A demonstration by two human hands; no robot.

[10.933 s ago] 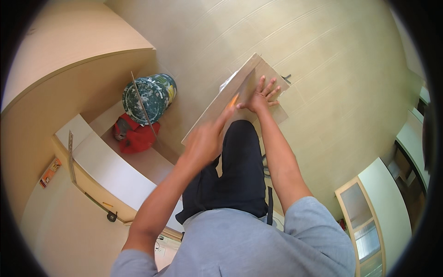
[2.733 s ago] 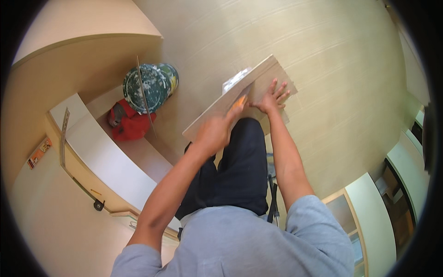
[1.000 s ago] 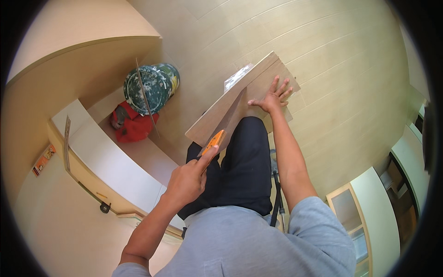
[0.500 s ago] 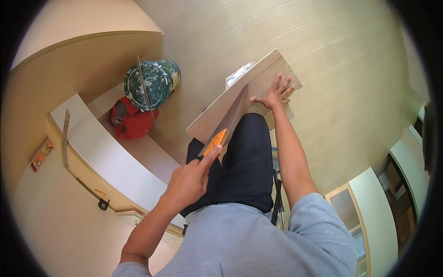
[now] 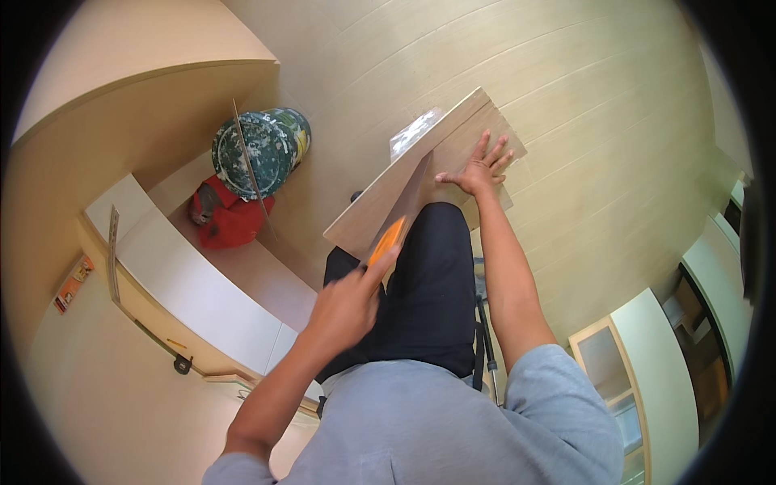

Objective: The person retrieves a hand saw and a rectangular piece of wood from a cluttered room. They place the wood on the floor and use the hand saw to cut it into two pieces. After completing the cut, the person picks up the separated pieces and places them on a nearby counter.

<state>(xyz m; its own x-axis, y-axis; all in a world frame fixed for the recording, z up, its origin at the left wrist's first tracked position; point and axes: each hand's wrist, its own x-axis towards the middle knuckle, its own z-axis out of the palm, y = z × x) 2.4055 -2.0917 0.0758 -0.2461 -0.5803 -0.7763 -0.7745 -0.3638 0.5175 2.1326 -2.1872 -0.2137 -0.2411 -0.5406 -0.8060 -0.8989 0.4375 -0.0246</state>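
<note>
My left hand (image 5: 346, 309) is closed around the orange handle of a handsaw (image 5: 390, 239). The saw's blade runs forward from the handle across a light-brown wooden board (image 5: 360, 214). My right hand (image 5: 478, 171) lies flat on the board's right part with its fingers spread. The board slants in front of my knees, its near left corner over my left thigh. How deep the blade sits in the wood cannot be made out.
At left stands a paint-splashed dark green bucket (image 5: 252, 153) with a thin metal strip (image 5: 249, 158) across its top. Beside it lies a red cloth item (image 5: 230, 226). A white panel (image 5: 190, 259), a metal ruler (image 5: 113, 246) and a tape measure (image 5: 183, 364) are nearer. A glass-doored cabinet (image 5: 655, 364) stands at right.
My left hand has pushed the saw forward and slightly right along the board. The right hand stays pressed on the board.
</note>
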